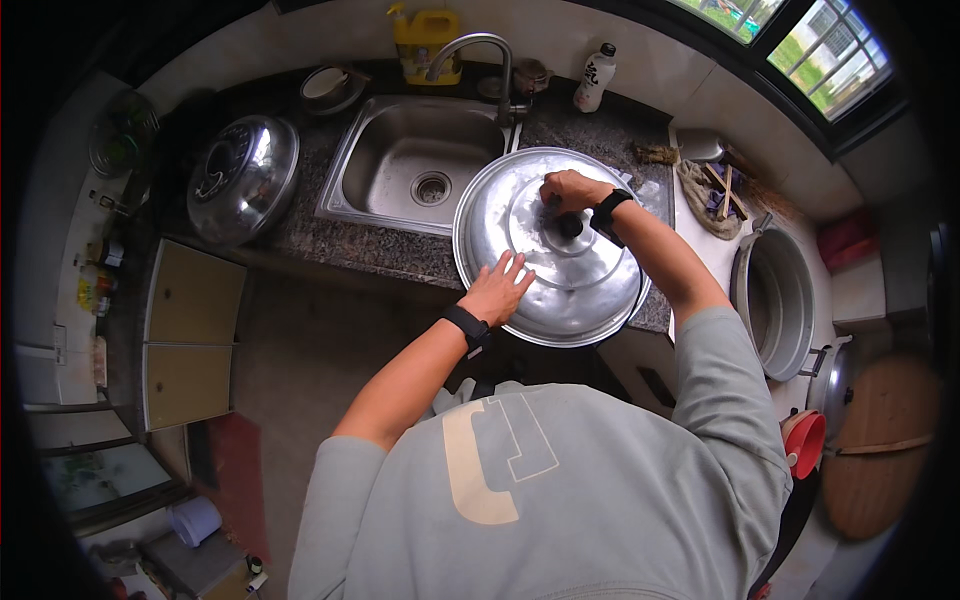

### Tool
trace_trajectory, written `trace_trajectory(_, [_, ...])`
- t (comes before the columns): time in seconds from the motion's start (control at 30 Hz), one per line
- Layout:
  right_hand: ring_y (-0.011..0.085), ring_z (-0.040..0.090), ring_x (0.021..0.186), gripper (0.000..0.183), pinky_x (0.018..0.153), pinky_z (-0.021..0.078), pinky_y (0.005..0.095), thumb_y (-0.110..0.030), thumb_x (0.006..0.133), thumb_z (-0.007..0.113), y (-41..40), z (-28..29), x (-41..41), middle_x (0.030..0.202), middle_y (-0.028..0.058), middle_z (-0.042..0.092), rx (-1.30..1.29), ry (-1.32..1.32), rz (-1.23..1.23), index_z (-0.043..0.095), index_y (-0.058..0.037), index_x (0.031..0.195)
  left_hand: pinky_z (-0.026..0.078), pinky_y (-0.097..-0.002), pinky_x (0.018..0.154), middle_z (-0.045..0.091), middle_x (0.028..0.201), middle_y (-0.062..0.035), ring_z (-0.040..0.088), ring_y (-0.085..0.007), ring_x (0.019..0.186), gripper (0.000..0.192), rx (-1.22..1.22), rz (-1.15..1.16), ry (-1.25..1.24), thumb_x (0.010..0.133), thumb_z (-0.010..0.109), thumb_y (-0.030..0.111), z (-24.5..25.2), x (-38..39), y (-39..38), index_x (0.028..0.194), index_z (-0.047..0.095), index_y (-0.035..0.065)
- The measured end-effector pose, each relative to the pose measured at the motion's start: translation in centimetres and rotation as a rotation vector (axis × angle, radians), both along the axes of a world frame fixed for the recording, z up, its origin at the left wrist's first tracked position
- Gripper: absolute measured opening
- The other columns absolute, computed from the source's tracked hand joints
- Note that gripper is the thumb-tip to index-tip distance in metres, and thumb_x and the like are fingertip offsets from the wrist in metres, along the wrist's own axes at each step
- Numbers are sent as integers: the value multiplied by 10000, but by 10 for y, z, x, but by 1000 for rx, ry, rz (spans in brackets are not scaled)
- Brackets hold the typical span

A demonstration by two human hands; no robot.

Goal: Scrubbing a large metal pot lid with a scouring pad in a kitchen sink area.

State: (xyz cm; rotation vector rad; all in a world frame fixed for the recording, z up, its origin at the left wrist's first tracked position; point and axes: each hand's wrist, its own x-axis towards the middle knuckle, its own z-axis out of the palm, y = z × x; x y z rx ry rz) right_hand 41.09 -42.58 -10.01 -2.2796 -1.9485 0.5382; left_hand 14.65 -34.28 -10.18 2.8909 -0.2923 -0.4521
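A large round aluminium lid point(577, 295) lies before me at the counter, right of the sink, its near edge reaching past the counter's front. My right hand point(576, 192) is closed around the black handle point(570, 224) at the lid's centre, partly hiding it. Fingers spread, my left hand point(498, 289) touches the lid's near-left side and grips nothing. Whatever lies beneath the lid is hidden.
A steel sink point(405, 135) with a curved faucet point(507, 79) adjoins the lid. To the left is a domed steel lid point(244, 180). Behind stand a yellow jug point(427, 49) and a white bottle point(595, 81). At right are a deep metal pot point(780, 300) and a rag point(701, 196).
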Motion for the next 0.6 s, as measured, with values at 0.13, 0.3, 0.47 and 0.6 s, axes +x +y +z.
trace_trajectory(0.13, [281, 610, 763, 264, 687, 482, 344, -106, 572, 732, -5, 2, 6, 791, 107, 633, 11, 81, -53, 634, -57, 813, 328, -517, 983, 192, 1422, -185, 167, -369, 1319, 552, 37, -4, 15, 809, 440, 86, -2, 1, -1, 1342, 294, 93])
trace_trajectory(0.3, [294, 590, 789, 304, 701, 463, 356, -113, 560, 736, 6, 1, -27, 806, 134, 604, 115, 147, -38, 604, -32, 822, 323, -518, 987, 186, 1426, -184, 162, -370, 1320, 557, 8, 7, 14, 809, 439, 80, 0, 0, 0, 1346, 291, 97])
trace_trajectory(0.47, [292, 597, 714, 260, 638, 469, 348, -137, 587, 711, -24, -2, 8, 748, 135, 615, 116, 31, -178, 611, -34, 804, 320, -514, 990, 180, 1427, -184, 159, -370, 1322, 566, 24, 0, 21, 811, 437, 78, 0, 1, 2, 1353, 276, 100])
trace_trajectory(0.6, [312, 598, 687, 245, 630, 471, 352, -134, 578, 698, -61, -2, 7, 730, 157, 617, 56, 8, -354, 619, -16, 778, 319, -511, 991, 176, 1427, -188, 162, -374, 1320, 568, 13, -2, 26, 809, 440, 76, -4, 1, 0, 1353, 274, 96])
